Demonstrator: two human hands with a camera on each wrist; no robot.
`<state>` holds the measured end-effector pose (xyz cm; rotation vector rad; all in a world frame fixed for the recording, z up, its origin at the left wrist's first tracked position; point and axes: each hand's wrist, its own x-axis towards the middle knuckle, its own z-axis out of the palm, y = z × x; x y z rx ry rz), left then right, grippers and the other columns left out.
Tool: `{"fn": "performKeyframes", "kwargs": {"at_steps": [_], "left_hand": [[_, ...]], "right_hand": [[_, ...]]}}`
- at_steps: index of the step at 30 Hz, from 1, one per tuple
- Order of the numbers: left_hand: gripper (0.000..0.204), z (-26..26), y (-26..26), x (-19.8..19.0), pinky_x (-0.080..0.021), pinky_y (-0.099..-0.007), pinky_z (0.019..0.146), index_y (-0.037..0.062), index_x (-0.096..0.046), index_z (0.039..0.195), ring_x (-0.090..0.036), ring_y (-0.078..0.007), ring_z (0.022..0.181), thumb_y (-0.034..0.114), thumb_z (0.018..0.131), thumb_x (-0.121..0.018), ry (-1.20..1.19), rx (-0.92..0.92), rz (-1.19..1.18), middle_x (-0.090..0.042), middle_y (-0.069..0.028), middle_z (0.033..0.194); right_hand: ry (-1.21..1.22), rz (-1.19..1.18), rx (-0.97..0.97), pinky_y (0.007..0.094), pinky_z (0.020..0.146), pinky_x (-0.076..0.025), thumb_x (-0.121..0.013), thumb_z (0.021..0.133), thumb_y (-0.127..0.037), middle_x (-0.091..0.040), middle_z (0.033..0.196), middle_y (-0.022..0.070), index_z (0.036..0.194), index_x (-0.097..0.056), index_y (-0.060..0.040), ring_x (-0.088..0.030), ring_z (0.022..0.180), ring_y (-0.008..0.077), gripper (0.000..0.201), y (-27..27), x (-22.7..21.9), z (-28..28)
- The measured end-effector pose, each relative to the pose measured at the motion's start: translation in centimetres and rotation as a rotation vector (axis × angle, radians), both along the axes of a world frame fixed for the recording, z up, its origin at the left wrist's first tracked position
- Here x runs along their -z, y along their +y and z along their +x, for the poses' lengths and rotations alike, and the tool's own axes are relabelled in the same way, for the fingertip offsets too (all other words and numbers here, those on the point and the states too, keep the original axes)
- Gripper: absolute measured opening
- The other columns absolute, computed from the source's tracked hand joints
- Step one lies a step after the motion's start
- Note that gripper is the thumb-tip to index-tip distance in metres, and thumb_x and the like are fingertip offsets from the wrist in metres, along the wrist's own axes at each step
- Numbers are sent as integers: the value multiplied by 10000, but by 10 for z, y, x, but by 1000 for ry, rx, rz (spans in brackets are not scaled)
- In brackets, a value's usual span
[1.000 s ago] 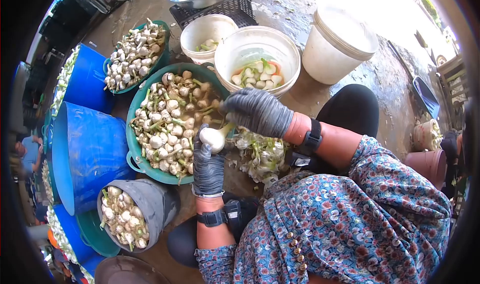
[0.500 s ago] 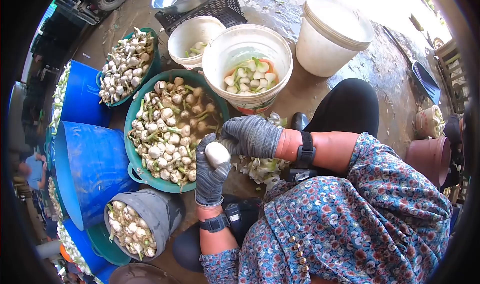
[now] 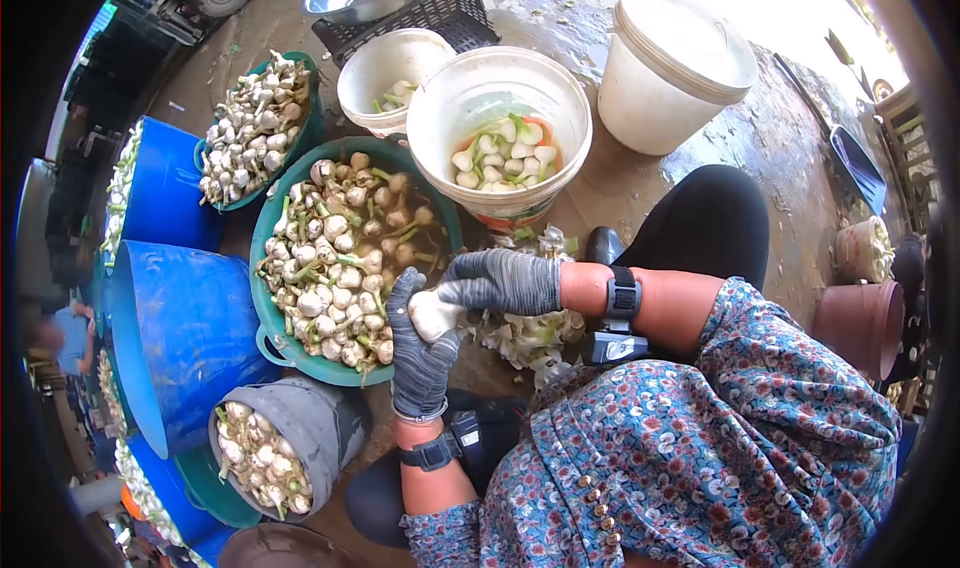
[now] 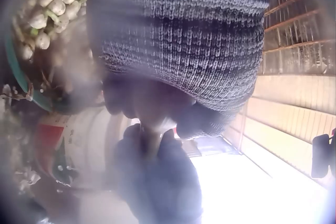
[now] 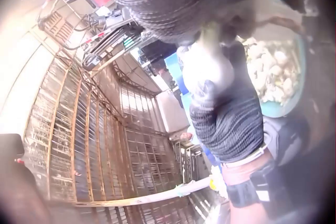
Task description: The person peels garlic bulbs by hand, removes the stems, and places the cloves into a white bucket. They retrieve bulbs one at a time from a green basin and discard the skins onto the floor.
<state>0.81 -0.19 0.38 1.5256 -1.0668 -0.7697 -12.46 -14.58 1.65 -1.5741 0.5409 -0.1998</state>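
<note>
My gloved left hand [image 3: 420,360] holds a white garlic bulb [image 3: 432,315], its fingers and thumb wrapped about the bulb's sides. From the right, my gloved right hand [image 3: 512,281] pinches the bulb's stem end and covers most of it in the head view. A pale green stem [image 5: 210,35] shows between the hands in the right wrist view. Both hands are just off the near right side of a green tub [image 3: 325,371] of unpeeled garlic bulbs [image 3: 325,293] in murky water. Garlic peelings [image 3: 535,340] lie on the ground below the right forearm.
Ahead, a white bucket [image 3: 450,98] holds peeled bulbs, with a smaller white bucket [image 3: 370,78] beside it. A lidded white bucket [image 3: 665,88] stands farther right. Blue tubs [image 3: 185,338], a grey bucket [image 3: 330,423] of garlic and another garlic-filled green tub [image 3: 312,118] line the left.
My right hand has come back from beside the tub to the bulb and now pinches its stem end. The left hand has kept the bulb, which has turned within its fingers.
</note>
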Motion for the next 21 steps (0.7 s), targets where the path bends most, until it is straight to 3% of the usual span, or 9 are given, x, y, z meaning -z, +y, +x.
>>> {"fn": "performKeyframes", "kwargs": {"at_steps": [2,6,7,12,14,15,18,20,21], "left_hand": [[662,-3,1,1,-407,-328,1021,57,-361,1405,-487,-220,1160,1,794,-610,-58,-6,-16,-474,-92,1258],[623,-2,0,8,-427,-338,1017,52,-382,1381,-519,-231,1167,-40,807,-605,-18,15,106,-511,-122,1274],[632,-3,1,5,-436,-340,1014,49,-381,1383,-532,-231,1167,-42,806,-622,-145,24,98,-526,-138,1283],[637,-1,0,1,-442,-334,1004,49,-398,1375,-535,-231,1167,-52,798,-649,-22,55,79,-539,-141,1281],[591,0,3,-2,-446,-336,1008,40,-415,1354,-535,-226,1171,-74,797,-577,-213,155,8,-528,-130,1298],[554,-2,3,-6,-453,-341,1001,61,-451,1326,-551,-224,1153,-42,809,-621,35,141,15,-546,-121,1286],[488,2,8,-8,-458,-330,972,31,-503,1273,-577,-208,1097,120,835,-699,83,150,80,-593,-94,1222],[597,4,16,7,-471,-336,958,45,-521,1242,-570,-194,1102,308,781,-795,195,111,-32,-602,-90,1204],[642,-3,9,-9,-475,-352,964,54,-510,1261,-563,-206,1119,323,761,-810,452,145,-111,-589,-120,1218]], "right_hand": [[38,-229,-77,379,749,-505,-617,925,-254,-663,891,145,1017,-608,-19,-644,836,272,252,5,-7,-6],[17,-563,22,388,733,-500,-628,906,-216,-645,830,143,955,-602,-33,-637,793,281,192,10,7,-5],[61,-499,34,385,727,-499,-635,900,-212,-646,819,144,946,-605,-29,-632,783,273,191,9,9,-4],[97,-183,119,399,713,-510,-640,881,-272,-671,812,167,918,-649,-25,-647,752,317,249,-2,16,-1],[149,-19,180,391,692,-507,-635,888,-286,-666,775,171,918,-649,-14,-634,696,299,274,-7,20,2],[157,-78,189,393,669,-499,-626,895,-280,-655,746,181,908,-649,-13,-615,657,294,269,-16,18,0],[143,-450,240,446,726,-490,-593,888,-271,-659,863,212,906,-629,-20,-633,817,392,254,-28,25,-9],[321,-521,61,467,780,-488,-583,868,-281,-658,930,209,926,-620,-32,-622,916,414,258,-34,35,-14],[493,-623,-96,466,819,-493,-577,857,-294,-664,997,195,1009,-637,-63,-630,960,391,283,-34,43,-12]]}}
